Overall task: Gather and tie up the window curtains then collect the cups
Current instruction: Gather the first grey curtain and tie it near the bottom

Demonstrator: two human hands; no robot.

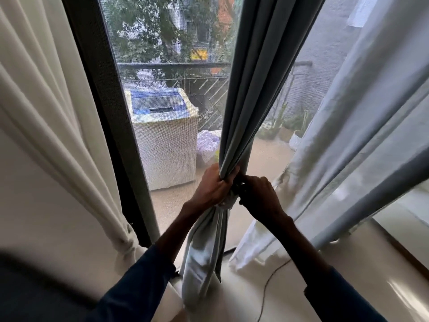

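a home: curtains (253, 89) at a balcony door, washing machine (162, 135) outside.

Floor (290, 298), lower right of frame: pale, glossy. Thin dark cable (267, 289) lies on it; curtain hem (246, 256) touches it nearby.

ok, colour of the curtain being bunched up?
Grey-blue curtain, paler lining below the hands; head view.
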